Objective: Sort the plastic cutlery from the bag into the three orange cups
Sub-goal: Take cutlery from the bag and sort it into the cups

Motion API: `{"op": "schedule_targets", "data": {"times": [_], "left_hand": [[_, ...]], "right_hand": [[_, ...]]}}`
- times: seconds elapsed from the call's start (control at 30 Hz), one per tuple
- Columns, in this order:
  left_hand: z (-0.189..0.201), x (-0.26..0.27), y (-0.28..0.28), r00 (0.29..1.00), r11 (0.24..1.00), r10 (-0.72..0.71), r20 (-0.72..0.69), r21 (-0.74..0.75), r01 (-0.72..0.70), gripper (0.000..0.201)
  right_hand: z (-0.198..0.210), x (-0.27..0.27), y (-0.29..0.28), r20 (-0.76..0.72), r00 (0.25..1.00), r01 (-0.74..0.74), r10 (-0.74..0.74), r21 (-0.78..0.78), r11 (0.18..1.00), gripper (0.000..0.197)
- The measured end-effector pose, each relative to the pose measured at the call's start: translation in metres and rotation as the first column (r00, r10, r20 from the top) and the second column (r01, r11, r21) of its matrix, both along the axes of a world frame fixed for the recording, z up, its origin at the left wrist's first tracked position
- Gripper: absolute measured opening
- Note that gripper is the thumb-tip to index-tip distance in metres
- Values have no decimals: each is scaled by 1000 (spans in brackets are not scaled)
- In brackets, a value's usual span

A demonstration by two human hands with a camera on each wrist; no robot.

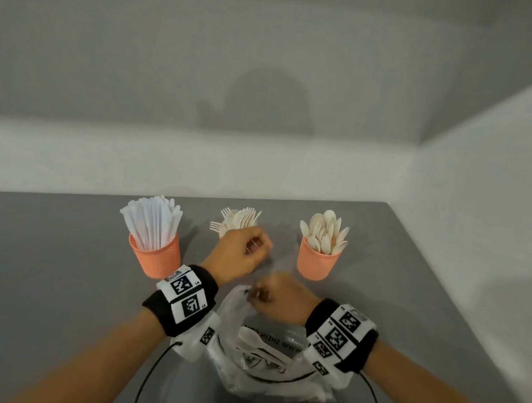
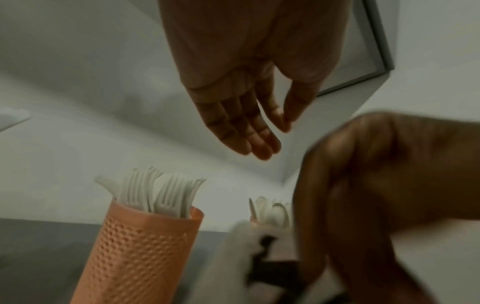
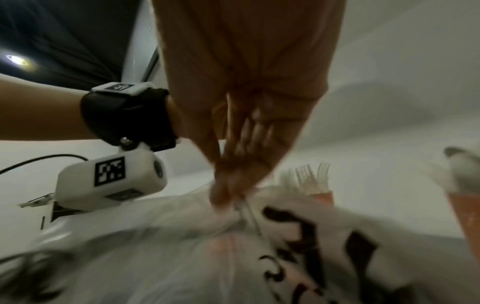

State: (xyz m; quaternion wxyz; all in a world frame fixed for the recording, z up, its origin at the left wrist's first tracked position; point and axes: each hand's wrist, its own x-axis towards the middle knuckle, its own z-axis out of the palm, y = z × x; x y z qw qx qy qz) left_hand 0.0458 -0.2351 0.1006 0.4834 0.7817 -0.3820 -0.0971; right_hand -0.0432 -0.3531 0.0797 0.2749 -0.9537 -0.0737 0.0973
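Note:
Three orange cups stand in a row: the left cup [image 1: 155,257] holds white knives, the middle cup [image 2: 140,246] forks [image 1: 240,220], the right cup [image 1: 316,262] spoons. My left hand [image 1: 258,247] hovers in front of the fork cup, hiding it in the head view. The left wrist view shows this hand [image 2: 275,139] with relaxed fingers and nothing in it. A clear printed plastic bag [image 1: 261,366] lies near me with a few white pieces [image 1: 257,340] inside. My right hand [image 1: 257,294] pinches the bag's upper edge [image 3: 241,207].
The grey table [image 1: 55,278] meets white walls at the back and on the right. Black cables [image 1: 150,378] run from both wrist cameras toward me. Bare tabletop lies to the left of the knife cup and right of the spoon cup.

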Motion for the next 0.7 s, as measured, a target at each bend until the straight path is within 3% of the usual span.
{"op": "schedule_targets", "data": {"times": [0.1, 0.17, 0.23, 0.3, 0.37, 0.43, 0.53, 0.7], "left_hand": [[-19, -16, 11, 991, 954, -134, -14, 268, 133, 24], [-29, -27, 19, 990, 845, -144, 12, 522, 117, 33], [-39, -36, 28, 994, 761, -110, -8, 643, 89, 28], [-46, -42, 36, 996, 725, -61, -58, 684, 84, 27], [-48, -46, 43, 991, 730, -14, -134, 676, 101, 31], [-48, -48, 46, 984, 737, -4, -178, 664, 123, 36], [-43, -48, 48, 984, 733, -29, -178, 665, 141, 40], [-33, -41, 52, 977, 756, 1, -215, 640, 140, 39]], "right_hand": [[-15, -11, 11, -291, 957, -92, -3, -310, 946, 23], [-24, -18, 16, -411, 911, -129, -37, -369, 920, 22], [-32, -25, 19, -499, 863, -129, -84, -378, 917, 24], [-42, -31, 22, -526, 842, -105, -123, -383, 918, 14], [-51, -37, 25, -515, 841, -76, -165, -414, 907, 39], [-56, -42, 30, -440, 880, -32, -180, -432, 901, 37], [-62, -42, 34, -409, 877, 109, -254, -346, 932, 39], [-60, -33, 27, -462, 830, 221, -312, -242, 945, 33]]}}
